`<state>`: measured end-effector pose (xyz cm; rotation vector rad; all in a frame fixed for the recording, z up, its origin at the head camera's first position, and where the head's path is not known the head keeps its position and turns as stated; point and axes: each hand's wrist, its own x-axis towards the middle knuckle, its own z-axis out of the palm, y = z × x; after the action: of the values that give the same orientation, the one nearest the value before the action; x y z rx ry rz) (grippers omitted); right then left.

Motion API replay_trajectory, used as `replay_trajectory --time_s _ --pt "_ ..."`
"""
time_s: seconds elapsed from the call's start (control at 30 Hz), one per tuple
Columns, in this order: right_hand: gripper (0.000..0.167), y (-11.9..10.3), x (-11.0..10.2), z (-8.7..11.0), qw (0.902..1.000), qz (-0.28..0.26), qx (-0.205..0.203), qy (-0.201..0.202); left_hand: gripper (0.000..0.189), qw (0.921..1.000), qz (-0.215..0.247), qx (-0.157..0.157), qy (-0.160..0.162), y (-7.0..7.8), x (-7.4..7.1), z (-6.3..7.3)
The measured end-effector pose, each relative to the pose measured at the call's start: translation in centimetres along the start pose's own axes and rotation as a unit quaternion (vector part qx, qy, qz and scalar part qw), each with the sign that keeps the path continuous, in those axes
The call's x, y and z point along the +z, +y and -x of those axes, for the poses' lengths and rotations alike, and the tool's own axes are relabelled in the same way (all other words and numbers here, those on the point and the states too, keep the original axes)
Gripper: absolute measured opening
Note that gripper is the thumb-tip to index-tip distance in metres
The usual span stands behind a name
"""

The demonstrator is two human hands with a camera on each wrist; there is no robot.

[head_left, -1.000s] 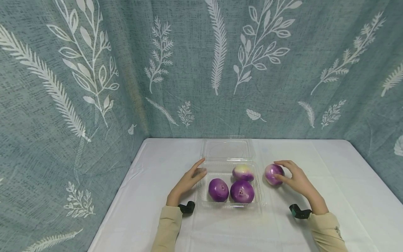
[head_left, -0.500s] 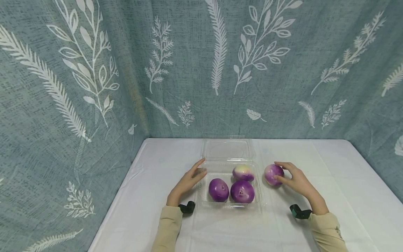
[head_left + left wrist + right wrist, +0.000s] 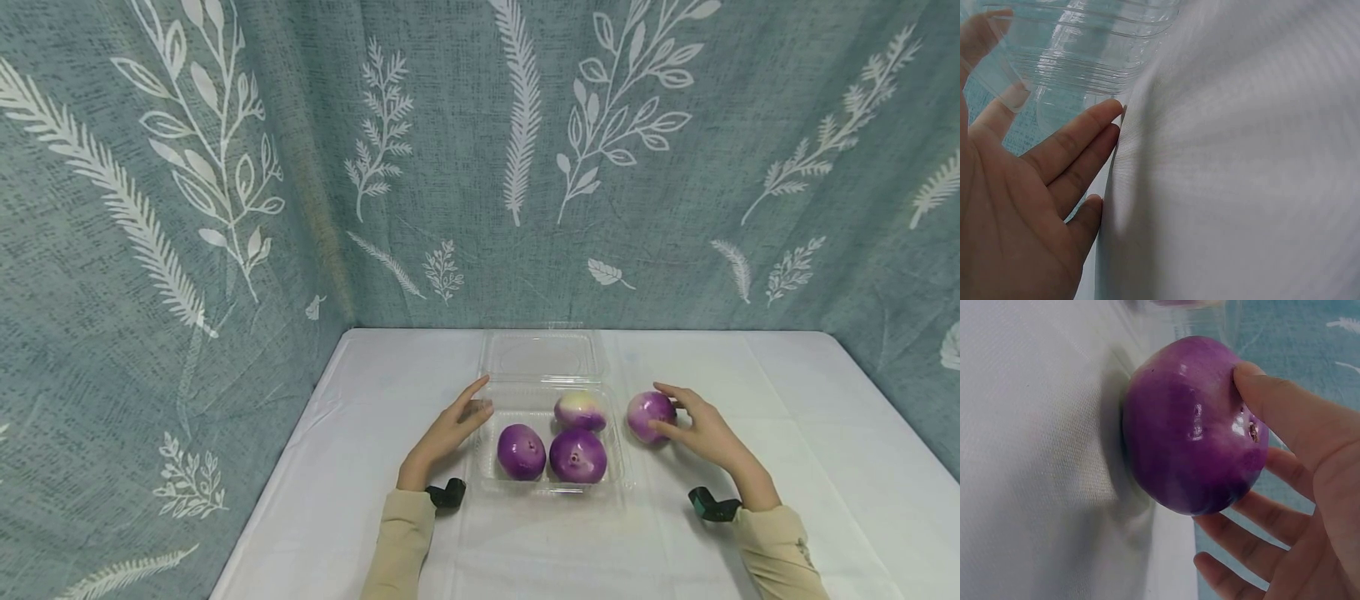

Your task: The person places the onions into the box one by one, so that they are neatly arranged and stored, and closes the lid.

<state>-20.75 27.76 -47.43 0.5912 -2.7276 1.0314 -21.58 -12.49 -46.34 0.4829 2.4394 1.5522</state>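
In the head view, a clear plastic clamshell box [image 3: 487, 479] stands open with three turnips inside: a purple one [image 3: 521, 452], another purple one [image 3: 577, 456] and one pale on top [image 3: 580, 410]. My left hand [image 3: 447, 429] touches the box's left side, its fingers extended. The left wrist view shows two fingertips of that hand [image 3: 1029, 206] behind the clear rim [image 3: 1016, 103]. Right of the box, my right hand [image 3: 701, 425] holds a purple-and-white turnip [image 3: 649, 418]. In the right wrist view, the thumb lies on this turnip [image 3: 1191, 428] near its scar, fingers behind it.
The box's lid [image 3: 542, 356] lies folded back toward the far edge of the white-covered table [image 3: 405, 367]. A blue-green curtain [image 3: 465, 183] with white leaf prints hangs behind and at both sides. Black wrist cameras are worn on both wrists.
The turnip in my right hand has shifted slightly left, toward the box. My left hand, the box and the turnips inside it have stayed in place.
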Motion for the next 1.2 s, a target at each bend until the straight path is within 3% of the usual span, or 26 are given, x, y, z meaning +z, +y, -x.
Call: replay_trajectory --time_s 0.87,1.2 --pt "0.053 0.08 0.17 -0.08 0.9994 0.011 -0.012 0.032 0.058 1.0 -0.003 -0.001 0.002 0.02 -0.01 -0.03" --pt "0.056 0.08 0.03 -0.18 0.9994 0.002 0.01 0.031 0.058 1.0 -0.002 -0.001 0.004 -0.08 0.03 -0.09"
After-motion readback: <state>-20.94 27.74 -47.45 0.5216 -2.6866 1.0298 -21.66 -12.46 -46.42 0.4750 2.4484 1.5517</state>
